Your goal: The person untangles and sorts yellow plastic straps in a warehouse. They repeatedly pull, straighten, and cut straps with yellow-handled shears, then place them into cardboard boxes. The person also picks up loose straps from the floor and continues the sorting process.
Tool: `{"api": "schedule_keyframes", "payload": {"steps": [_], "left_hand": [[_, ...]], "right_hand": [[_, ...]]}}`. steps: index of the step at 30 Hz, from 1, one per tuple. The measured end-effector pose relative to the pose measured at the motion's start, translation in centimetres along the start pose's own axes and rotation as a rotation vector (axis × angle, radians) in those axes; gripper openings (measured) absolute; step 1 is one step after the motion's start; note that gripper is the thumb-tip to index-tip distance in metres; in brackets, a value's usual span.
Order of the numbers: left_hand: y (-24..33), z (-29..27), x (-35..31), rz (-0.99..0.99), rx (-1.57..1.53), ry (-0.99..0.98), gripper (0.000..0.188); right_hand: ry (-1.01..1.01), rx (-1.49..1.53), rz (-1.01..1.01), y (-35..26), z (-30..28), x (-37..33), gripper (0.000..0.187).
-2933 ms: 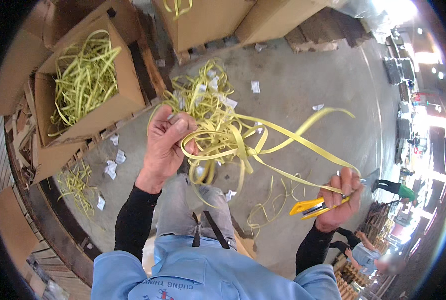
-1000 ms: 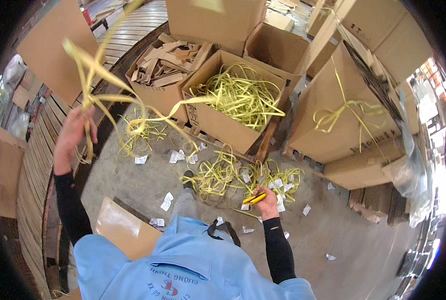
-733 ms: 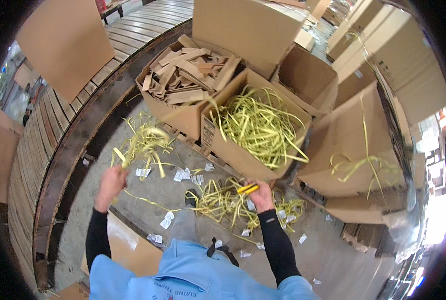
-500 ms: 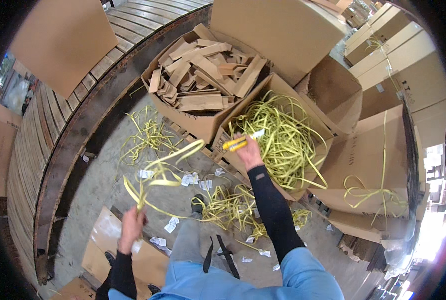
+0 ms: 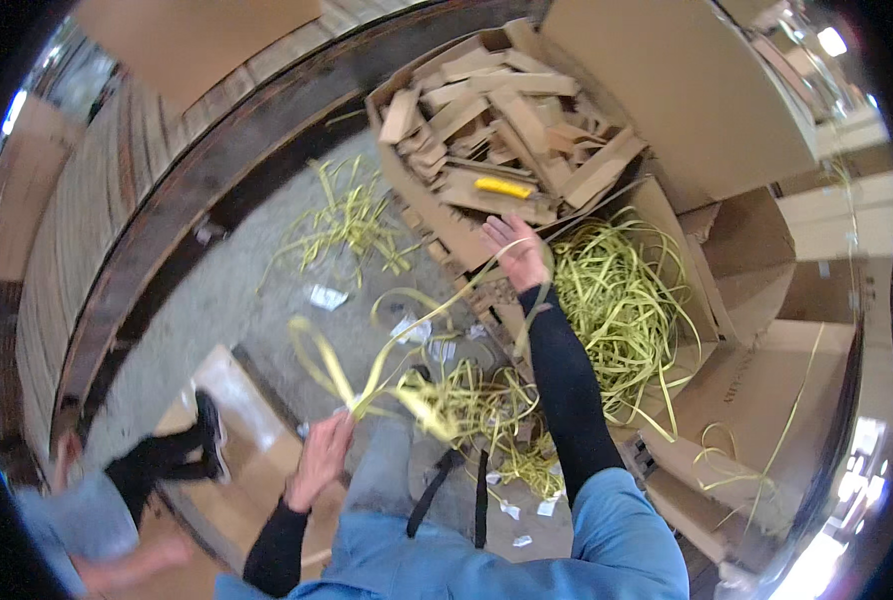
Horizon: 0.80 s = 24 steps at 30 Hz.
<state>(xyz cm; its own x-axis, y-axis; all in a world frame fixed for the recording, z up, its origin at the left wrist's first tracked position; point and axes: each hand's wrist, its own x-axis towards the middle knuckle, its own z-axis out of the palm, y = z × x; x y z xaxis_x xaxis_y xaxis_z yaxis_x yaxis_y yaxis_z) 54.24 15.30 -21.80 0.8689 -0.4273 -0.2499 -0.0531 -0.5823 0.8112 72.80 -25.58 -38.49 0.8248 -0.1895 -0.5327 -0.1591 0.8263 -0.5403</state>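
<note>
My left hand (image 5: 322,455) is closed around a looped bunch of yellow plastic strapping (image 5: 367,388), blurred by motion, low in front of my body. One thin strand runs from it up toward my right hand (image 5: 519,252), which is stretched out palm up, fingers apart. It hangs by the near side of a box (image 5: 429,205) filled with cardboard strips (image 5: 517,105). On those strips lies a yellow-handled cutter (image 5: 504,187). Just right of my right hand a second box holds a tangled heap of yellow strapping (image 5: 622,310).
Loose strapping (image 5: 352,225) and white paper slips (image 5: 327,297) lie on the concrete floor. A curved slatted conveyor (image 5: 157,200) bounds the left. Lower left, another person (image 5: 87,520) stands by flat cardboard (image 5: 252,460). Large cartons (image 5: 767,385) stand at right.
My right hand has let go of the yellow cutter, which is now on the cardboard strips. My left hand has moved right with the strapping. Another person has come into view at lower left.
</note>
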Motion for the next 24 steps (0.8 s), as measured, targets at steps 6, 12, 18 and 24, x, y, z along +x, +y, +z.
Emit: {"api": "schedule_keyframes", "payload": {"steps": [6, 12, 18, 24], "left_hand": [[8.1, -1.9, 0.1, -0.051, 0.2, -0.154, 0.034], [16.2, -1.1, -6.3, -0.087, -0.335, -0.295, 0.04], [20.5, 2.4, -16.1, -0.165, -0.888, -0.341, 0.047], [21.9, 5.4, -24.3, -0.215, -1.185, -0.336, 0.042]], "right_hand": [[-0.282, -0.203, -0.203, -6.7, 2.4, -18.7, 0.051], [-0.081, -0.359, -0.289, -7.2, 0.2, -33.3, 0.052], [-0.1, -0.848, -0.826, -1.2, 2.2, -50.9, 0.042], [-0.618, -0.867, -1.235, -0.1, 3.2, -61.1, 0.045]]}}
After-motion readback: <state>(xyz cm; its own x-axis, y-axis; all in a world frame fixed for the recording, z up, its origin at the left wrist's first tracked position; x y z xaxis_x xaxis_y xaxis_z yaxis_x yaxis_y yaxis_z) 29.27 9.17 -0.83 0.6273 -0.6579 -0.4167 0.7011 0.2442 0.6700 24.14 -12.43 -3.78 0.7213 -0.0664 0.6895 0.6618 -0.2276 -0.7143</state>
